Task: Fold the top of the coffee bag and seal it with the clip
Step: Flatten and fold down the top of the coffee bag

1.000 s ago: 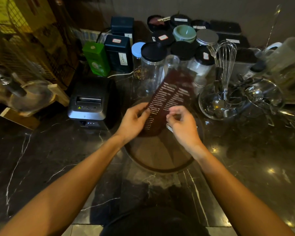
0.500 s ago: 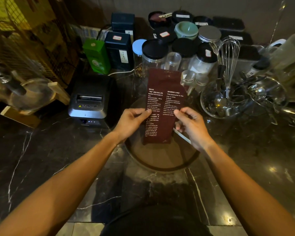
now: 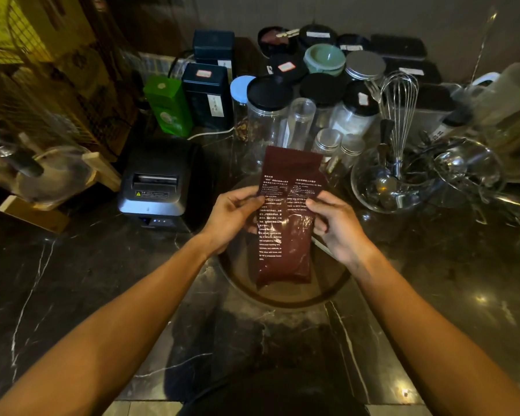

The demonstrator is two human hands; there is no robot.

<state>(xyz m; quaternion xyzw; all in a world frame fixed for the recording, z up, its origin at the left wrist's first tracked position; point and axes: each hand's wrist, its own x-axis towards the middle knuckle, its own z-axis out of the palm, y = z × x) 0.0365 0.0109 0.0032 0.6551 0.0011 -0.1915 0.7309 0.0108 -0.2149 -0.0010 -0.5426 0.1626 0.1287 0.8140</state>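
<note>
A dark red coffee bag (image 3: 285, 235) with white print stands upright over a round dark tray (image 3: 282, 298) in the middle of the marble counter. My left hand (image 3: 233, 219) pinches its left edge about halfway up. My right hand (image 3: 335, 225) pinches the right edge at the same height. The bag's top is flat and unfolded, rising above both hands. A thin pale strip (image 3: 323, 246), possibly the clip, lies on the tray under my right hand, mostly hidden.
A black receipt printer (image 3: 155, 187) sits left of the tray. Several jars and tins (image 3: 267, 112) crowd the back. A glass bowl with a whisk (image 3: 398, 121) and metal spoons stands at the right. A wooden stand with glassware (image 3: 42, 175) is far left.
The bag was tilted to the right; both hands have turned it upright and slid down to its middle, and it now sits lower over the tray.
</note>
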